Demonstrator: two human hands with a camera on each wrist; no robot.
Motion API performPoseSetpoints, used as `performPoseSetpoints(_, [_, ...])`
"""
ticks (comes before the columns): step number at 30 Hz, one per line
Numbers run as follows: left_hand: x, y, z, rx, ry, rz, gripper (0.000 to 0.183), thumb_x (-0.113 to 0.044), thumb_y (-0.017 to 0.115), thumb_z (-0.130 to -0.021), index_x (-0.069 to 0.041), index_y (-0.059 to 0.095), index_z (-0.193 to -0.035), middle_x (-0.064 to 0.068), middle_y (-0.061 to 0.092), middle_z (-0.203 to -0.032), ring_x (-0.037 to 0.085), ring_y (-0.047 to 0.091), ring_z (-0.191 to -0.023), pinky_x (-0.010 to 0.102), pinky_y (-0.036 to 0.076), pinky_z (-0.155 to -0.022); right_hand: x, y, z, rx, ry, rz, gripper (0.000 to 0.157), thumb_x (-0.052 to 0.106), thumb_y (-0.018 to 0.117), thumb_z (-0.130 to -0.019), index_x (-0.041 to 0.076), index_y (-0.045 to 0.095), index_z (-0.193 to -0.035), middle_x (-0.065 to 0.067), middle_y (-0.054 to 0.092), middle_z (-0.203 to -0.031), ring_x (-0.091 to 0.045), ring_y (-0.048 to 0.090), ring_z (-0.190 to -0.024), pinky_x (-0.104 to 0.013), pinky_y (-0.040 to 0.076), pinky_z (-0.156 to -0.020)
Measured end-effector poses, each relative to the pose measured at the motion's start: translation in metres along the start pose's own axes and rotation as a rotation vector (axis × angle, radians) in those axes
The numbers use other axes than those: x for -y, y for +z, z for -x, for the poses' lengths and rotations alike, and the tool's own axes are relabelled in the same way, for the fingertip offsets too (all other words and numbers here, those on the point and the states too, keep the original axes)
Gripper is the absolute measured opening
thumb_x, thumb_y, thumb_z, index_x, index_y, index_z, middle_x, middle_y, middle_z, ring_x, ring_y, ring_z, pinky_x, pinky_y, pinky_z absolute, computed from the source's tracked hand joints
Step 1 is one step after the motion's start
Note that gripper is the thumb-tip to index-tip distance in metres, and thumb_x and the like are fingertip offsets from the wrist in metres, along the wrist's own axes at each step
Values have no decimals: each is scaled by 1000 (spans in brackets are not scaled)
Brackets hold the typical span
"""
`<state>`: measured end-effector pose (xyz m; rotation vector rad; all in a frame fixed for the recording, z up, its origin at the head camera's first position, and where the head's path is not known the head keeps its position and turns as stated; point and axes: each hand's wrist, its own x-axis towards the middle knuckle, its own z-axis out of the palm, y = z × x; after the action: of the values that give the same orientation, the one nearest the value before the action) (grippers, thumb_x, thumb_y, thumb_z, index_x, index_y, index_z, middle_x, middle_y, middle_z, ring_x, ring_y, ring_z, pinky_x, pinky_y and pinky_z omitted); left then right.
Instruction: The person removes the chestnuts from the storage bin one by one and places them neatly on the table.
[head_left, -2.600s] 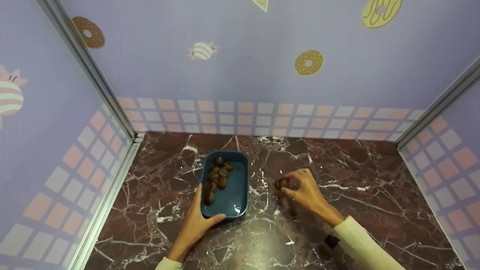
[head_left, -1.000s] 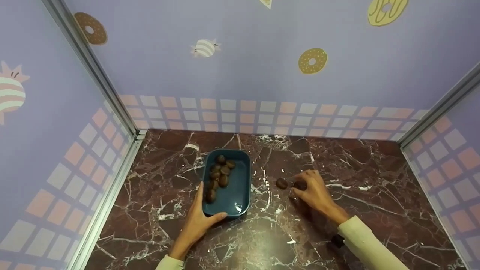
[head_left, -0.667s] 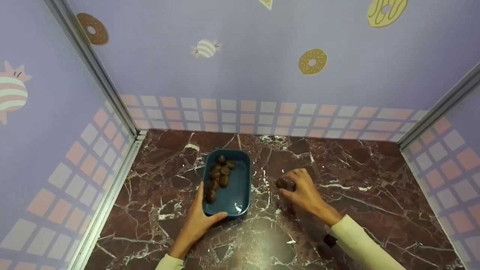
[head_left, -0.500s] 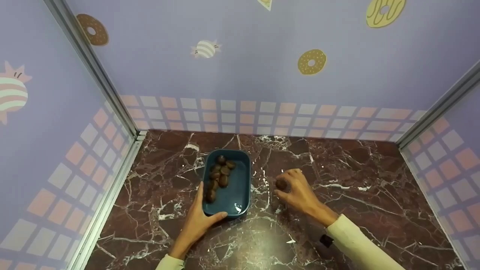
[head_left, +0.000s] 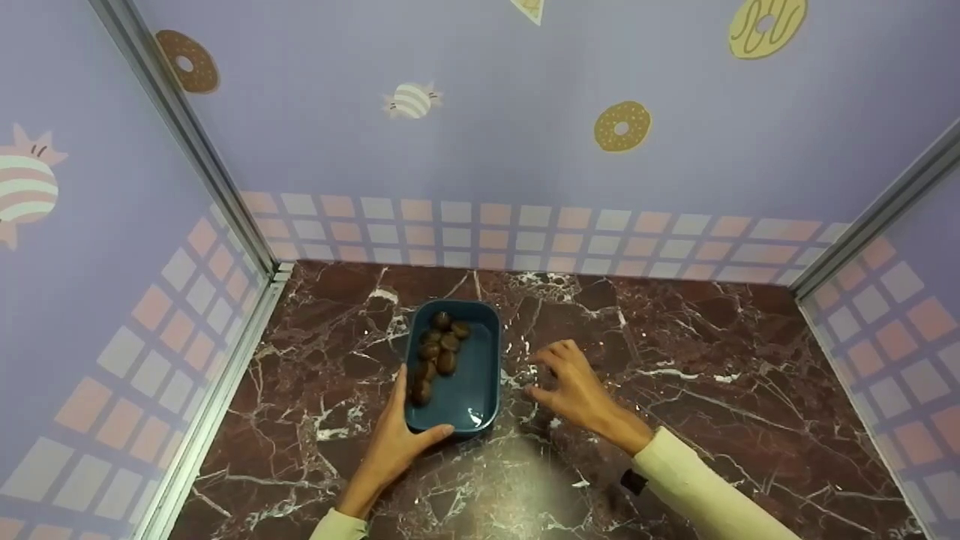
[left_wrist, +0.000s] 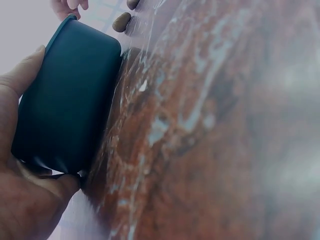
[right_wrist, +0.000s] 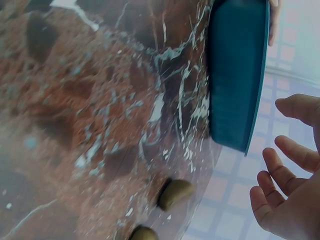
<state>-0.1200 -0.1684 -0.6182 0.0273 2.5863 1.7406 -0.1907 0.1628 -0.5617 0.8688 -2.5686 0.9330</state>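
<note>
A blue-green rectangular box [head_left: 469, 394] stands on the table in the head view. Several glossy brown chestnuts [head_left: 446, 362] lie along its left side. My left hand [head_left: 397, 439] grips the box's near left corner, thumb along the near rim and fingers along the left wall. Right of the box, my right hand [head_left: 581, 394] hovers with fingers spread and nothing between them. Two chestnuts, one chestnut [right_wrist: 176, 194] farther off and another chestnut [right_wrist: 144, 233] at the frame's bottom edge, lie on the table in the right wrist view; the right hand hides them in the head view.
The tabletop [head_left: 720, 420] is dark red marble with white veins. Lilac panels [head_left: 510, 172] with a checked band close it in at the back and both sides. Metal rails [head_left: 210, 420] run along the panel joints.
My right hand shifted right by the loose chestnuts, came back left, and has now moved past them toward the box, fingers parted. The left hand and the box stay put.
</note>
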Motion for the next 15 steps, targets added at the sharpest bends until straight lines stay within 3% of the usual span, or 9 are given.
performPoseSetpoints(5, [0, 0, 0, -4, 16, -9, 132, -36, 98, -86, -12, 7, -179, 26, 12, -181, 51, 19, -165, 73, 25, -127, 8, 6, -7, 30, -19, -19, 38, 12, 96, -83, 6, 79, -117, -13, 71, -115, -30, 58, -112, -50, 51, -98])
performPoseSetpoints(15, [2, -2, 0, 7, 23, 23, 134, -38, 99, -85, -13, 7, -179, 22, 12, -182, 47, 21, -165, 68, 24, -129, 21, 19, -24, 32, -66, -56, 38, 10, 95, -84, 3, 79, -118, -11, 70, -114, -30, 59, -112, -49, 54, -96])
